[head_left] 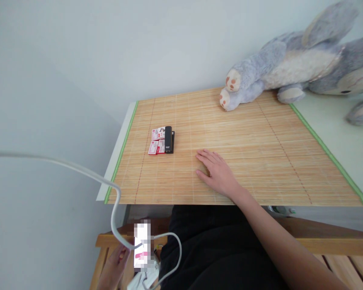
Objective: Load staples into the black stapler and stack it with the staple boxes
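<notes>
A white cable (75, 167) enters at nine o'clock and bends down toward seven, where the left hand (116, 259) is beside a phone (142, 237) with a lit, pixelated screen; its fingers are bent near the phone's left edge, but whether they grip it I cannot tell. At about one o'clock from that hand, well apart, small red-and-white boxes (153, 147) lie in two rows on the bamboo mat (245, 133), just beside the left side of a black stapler (168, 139), whose length runs from twelve to six. The right hand (216, 171) rests palm down on the mat, thumb spread wide and holding nothing; the stapler lies at its ten o'clock, near but not touching. At its two o'clock, a grey plush toy (302, 66) lies against the wall (181, 44).
</notes>
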A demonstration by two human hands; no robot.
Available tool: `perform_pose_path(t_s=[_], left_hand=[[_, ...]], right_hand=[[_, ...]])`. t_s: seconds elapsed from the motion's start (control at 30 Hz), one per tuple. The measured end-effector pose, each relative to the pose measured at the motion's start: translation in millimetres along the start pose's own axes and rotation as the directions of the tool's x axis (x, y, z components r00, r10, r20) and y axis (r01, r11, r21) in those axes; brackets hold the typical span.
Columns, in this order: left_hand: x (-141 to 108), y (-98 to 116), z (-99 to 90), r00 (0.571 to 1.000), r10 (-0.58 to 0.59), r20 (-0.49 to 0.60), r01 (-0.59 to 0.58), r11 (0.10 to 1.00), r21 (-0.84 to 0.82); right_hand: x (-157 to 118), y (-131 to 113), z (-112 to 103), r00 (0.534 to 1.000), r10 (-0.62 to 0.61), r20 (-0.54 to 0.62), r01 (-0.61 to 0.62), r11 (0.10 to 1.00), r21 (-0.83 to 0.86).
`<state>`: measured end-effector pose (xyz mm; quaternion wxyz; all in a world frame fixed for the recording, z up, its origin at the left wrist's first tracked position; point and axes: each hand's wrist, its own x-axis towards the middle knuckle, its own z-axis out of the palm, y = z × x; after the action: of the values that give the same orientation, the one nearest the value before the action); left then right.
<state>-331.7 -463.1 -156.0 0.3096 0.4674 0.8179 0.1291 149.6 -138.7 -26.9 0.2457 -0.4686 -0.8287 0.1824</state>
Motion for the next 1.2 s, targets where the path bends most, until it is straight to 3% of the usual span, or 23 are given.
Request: perform_pose_path(t_s=[0.77, 1.07, 1.2], left_hand=[[-1, 2, 7.0, 1.000, 0.002, 0.002, -0.002, 1.000, -0.026], [-4, 27, 5.3, 1.000, 0.000, 0.006, 0.000, 0.999, -0.037], [-6, 45, 10.0, 0.993, -0.052, -0.107, 0.053, 0.999, 0.009]], right_hand=[[0, 0, 1, 1.000, 0.001, 0.002, -0.001, 1.000, -0.014], [0, -1, 0, 1.000, 0.005, 0.005, -0.005, 1.000, -0.023], [0, -1, 0, 1.000, 0.000, 0.004, 0.000, 0.999, -0.034]])
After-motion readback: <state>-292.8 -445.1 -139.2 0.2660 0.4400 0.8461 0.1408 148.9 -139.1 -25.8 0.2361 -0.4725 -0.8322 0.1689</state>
